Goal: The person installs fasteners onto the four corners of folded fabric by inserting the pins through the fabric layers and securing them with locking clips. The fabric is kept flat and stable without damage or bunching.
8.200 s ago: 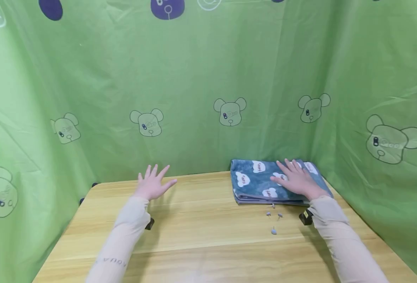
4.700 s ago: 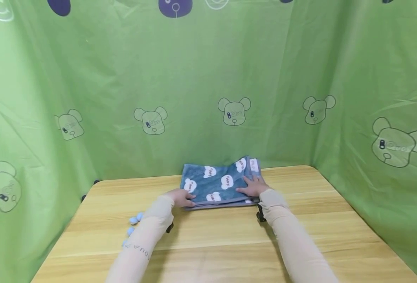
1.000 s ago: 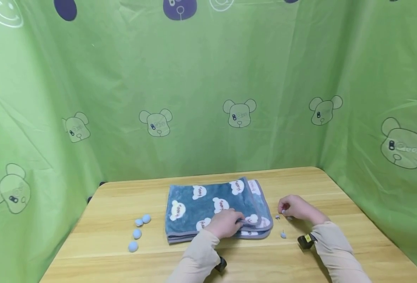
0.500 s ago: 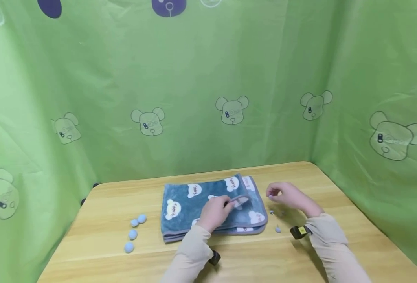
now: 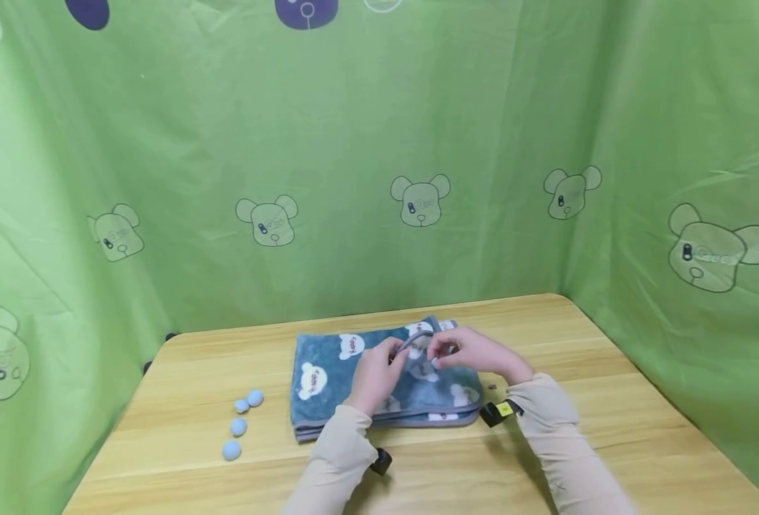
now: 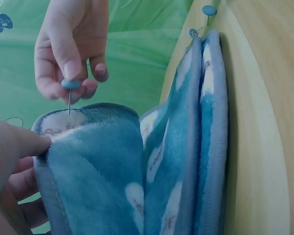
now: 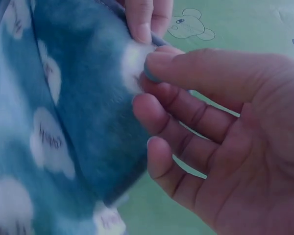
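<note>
The left hand [image 5: 374, 377] pinches a raised corner [image 6: 95, 152] of the folded blanket [image 5: 418, 393], which lies on the bench [image 5: 179, 386]. The right hand [image 5: 476, 352] pinches a pin [image 6: 70, 84], whose needle [image 6: 70, 104] points leftward, at this corner; whether it touches the blanket, I cannot tell.

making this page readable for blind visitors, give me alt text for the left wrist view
The right hand pinches a blue pin, point down at a blanket corner that the left hand holds up. Two more pins lie on the table at upper right, a green curtain behind.
</note>
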The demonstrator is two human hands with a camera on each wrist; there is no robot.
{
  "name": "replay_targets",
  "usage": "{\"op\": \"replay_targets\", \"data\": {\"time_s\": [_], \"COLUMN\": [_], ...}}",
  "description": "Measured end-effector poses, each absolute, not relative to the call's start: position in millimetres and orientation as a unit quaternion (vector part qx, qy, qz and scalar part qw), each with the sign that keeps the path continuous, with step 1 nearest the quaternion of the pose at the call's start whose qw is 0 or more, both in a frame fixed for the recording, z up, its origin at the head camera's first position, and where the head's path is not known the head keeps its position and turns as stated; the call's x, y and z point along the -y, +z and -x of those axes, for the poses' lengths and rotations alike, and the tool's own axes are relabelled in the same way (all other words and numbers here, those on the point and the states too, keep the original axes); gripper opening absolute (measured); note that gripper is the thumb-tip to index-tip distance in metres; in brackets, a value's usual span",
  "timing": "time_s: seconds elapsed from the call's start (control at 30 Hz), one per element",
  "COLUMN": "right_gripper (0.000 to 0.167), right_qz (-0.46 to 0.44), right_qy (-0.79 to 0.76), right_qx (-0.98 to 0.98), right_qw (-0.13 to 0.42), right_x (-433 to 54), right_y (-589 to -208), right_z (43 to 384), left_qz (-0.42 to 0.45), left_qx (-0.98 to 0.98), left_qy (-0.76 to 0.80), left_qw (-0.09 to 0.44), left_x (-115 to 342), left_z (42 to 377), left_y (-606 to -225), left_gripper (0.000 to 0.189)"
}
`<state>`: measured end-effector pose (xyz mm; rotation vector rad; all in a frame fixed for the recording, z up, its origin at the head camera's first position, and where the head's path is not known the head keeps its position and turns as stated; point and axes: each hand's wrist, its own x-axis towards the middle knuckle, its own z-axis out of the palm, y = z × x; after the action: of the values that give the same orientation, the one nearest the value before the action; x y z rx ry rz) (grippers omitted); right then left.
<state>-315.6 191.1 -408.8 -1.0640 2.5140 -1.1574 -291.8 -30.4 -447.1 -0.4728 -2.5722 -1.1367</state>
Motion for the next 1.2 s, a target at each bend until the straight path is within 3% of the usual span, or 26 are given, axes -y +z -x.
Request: {"op": "replay_targets", "data": {"time_s": [0.17, 0.43, 0.63, 0.93, 1.2], "right_gripper": [0.01, 0.009, 0.025, 0.063, 0.042], "right_qz": [0.355, 0.326, 0.319, 0.323, 0.311], "right_qy": [-0.403, -0.408, -0.418, -0.371, -0.299], "right_qx": [-0.839, -0.852, -0.849, -0.86, -0.875], "right_qw": [0.092, 0.036, -0.042, -0.135, -0.22], "right_x": [-177.3, -167.7, -153.5, -144.4, -143.6], "right_y": [-413.5, -430.1, -437.1, -445.8, -450.8], "right_z": [322.0, 328.3, 328.1, 327.5, 328.6], "left_qz": [0.157, 0.16, 0.165, 0.188, 0.201], "left_qx": [0.888, 0.888, 0.888, 0.898, 0.902], "left_qy": [-0.404, -0.406, -0.404, -0.371, -0.353], "left_qw": [0.153, 0.142, 0.143, 0.145, 0.148], "left_x": [32.1, 31.8, 33.6, 33.0, 28.6], "left_z": [292.2, 292.6, 292.8, 291.2, 284.9], "left_y": [-445.3, -445.2, -444.6, -444.7, -439.3], "left_gripper": [0.016, 0.017, 0.017, 0.019, 0.019]}}
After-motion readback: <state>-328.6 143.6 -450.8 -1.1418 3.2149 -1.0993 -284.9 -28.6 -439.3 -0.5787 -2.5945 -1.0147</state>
